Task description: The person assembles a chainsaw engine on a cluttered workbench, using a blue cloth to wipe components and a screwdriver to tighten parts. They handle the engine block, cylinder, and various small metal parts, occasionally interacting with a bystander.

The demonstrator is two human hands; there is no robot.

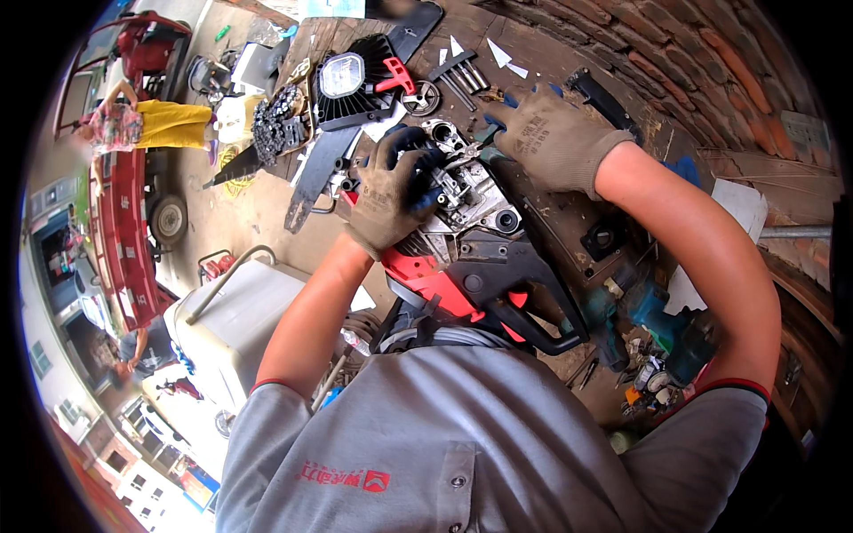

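In front of me lies a partly stripped chainsaw, its metal engine block bare and its red and black rear handle toward my body. My left hand, in a brown work glove with dark blue fingertips, curls over the left side of the block, fingers closed against it. Gloved the same way, my right hand is at the far right end of the block with its fingers bent together. A small dark green piece shows below those fingers; its kind cannot be made out. The left fingers cover part of the engine.
Beyond the saw lies a black starter cover with a red pull handle, beside a round pulley. Left of them are a heaped saw chain and a guide bar. A teal power tool sits right; a brick wall stands behind.
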